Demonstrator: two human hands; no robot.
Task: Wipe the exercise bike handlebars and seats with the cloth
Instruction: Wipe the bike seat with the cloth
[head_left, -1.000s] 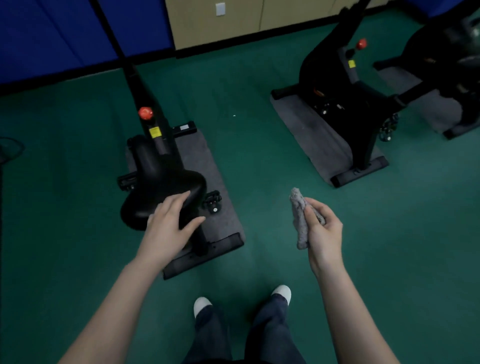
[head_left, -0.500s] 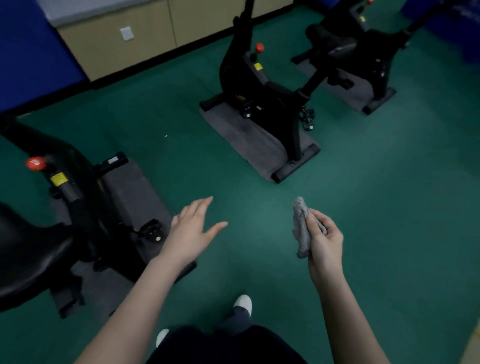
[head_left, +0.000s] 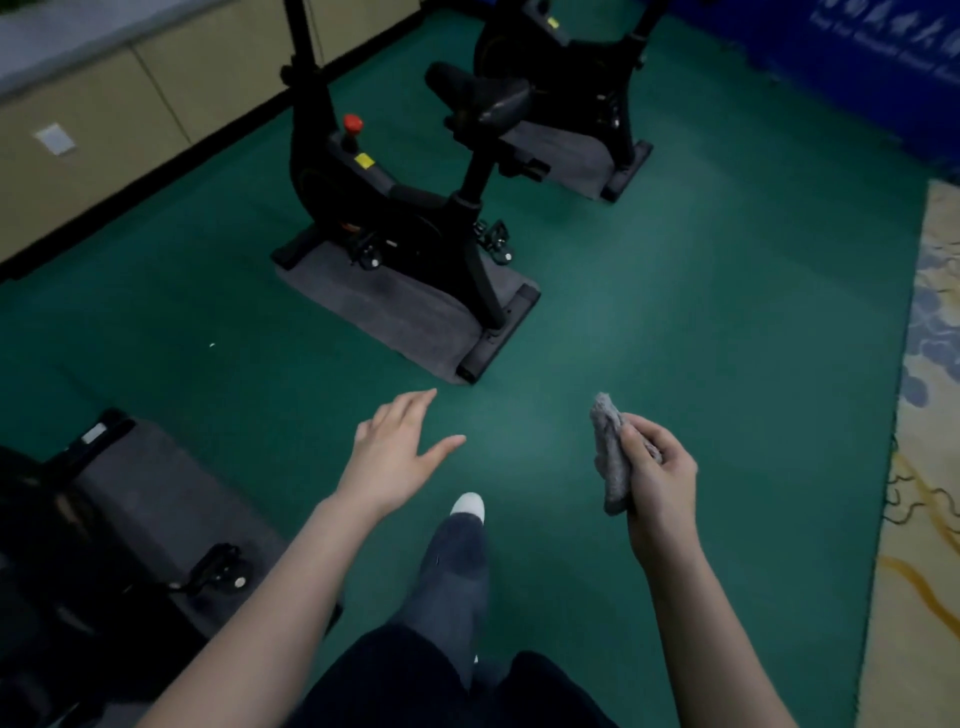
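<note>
My right hand (head_left: 657, 480) grips a bunched grey cloth (head_left: 609, 457), held upright over the green floor. My left hand (head_left: 397, 449) hangs in the air with fingers spread, touching nothing. Ahead stands a black exercise bike (head_left: 395, 208) with a red knob (head_left: 352, 123) and a black seat (head_left: 480, 93) on a raised post. A second black bike (head_left: 576, 67) stands behind it. Part of a third bike (head_left: 47, 561) fills the lower left corner. The handlebars of all bikes are out of frame.
Each bike rests on a grey mat (head_left: 395, 317). Green floor (head_left: 675, 322) lies open between me and the middle bike. A patterned cream rug (head_left: 930, 467) runs along the right edge. Beige cabinets (head_left: 104, 130) line the back wall. My leg and white shoe (head_left: 467, 506) step forward.
My view has swung right, away from the first bike toward the middle one, which is now closer. My left hand left that bike's seat and hangs free. The cloth stays in my right hand.
</note>
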